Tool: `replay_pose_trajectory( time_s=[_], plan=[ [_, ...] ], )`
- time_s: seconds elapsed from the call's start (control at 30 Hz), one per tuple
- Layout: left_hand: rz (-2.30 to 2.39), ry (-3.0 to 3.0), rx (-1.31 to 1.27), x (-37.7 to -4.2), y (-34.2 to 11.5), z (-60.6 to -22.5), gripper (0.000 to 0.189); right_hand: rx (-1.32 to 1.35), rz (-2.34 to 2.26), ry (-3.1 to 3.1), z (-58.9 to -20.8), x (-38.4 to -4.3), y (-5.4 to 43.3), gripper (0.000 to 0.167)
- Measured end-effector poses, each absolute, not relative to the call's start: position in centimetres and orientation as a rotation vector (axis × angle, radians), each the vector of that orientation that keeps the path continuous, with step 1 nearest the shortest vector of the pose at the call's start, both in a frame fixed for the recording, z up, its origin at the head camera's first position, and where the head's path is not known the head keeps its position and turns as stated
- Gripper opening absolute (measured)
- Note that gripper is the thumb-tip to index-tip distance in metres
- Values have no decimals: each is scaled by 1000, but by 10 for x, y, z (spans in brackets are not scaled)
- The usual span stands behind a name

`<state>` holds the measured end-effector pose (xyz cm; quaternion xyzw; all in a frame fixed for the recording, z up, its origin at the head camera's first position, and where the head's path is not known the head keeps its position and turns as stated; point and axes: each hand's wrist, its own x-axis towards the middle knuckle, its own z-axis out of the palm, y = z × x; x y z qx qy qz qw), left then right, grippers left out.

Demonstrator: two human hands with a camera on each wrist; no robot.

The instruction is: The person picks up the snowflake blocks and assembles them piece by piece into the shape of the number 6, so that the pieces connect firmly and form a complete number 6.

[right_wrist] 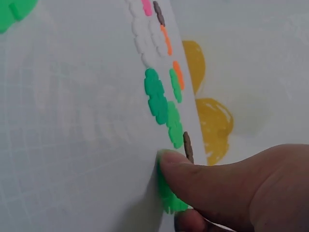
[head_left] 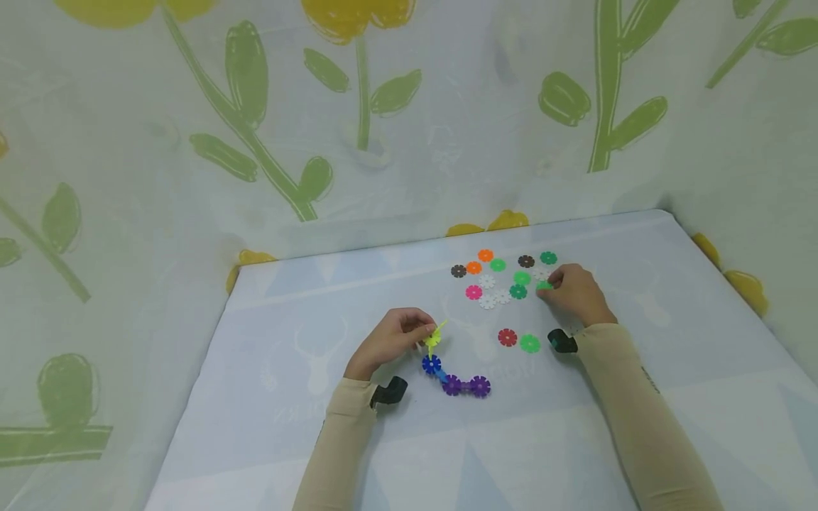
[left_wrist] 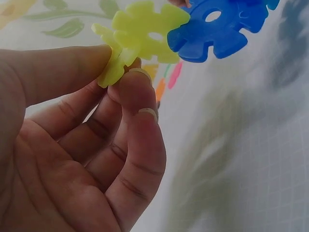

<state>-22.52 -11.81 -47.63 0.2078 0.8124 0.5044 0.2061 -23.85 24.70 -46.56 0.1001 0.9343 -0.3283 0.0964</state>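
Observation:
My left hand (head_left: 393,339) pinches a yellow notched plastic disc (left_wrist: 110,67) between thumb and fingers. It sits at one end of a linked chain, fitted crosswise into another yellow disc (left_wrist: 140,31). From there the chain runs through a dark blue disc (head_left: 431,365) and a light blue disc (head_left: 441,376) to purple discs (head_left: 480,386) over the table. Farther right, my right hand (head_left: 580,294) grips a bright green disc (right_wrist: 170,195) by its edge, thumb on the near face. That disc stands tilted beside the loose group, its far side partly hidden by the fingers.
Loose discs lie at the back of the table (head_left: 255,319): orange (head_left: 486,255), brown (head_left: 458,271), pink (head_left: 473,292), white (head_left: 488,301) and dark green (head_left: 518,292). A red disc (head_left: 508,337) and a green disc (head_left: 530,343) lie nearer. Flower-patterned fabric (head_left: 447,177) rises behind.

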Motion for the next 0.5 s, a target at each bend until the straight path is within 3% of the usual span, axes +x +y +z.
replay_pose_trajectory(
  time_s=[0.5],
  plan=[
    [1425,2236,571,-225,-118,-475,24,-29,-1366,2641,-448,-236,210,32]
  ],
)
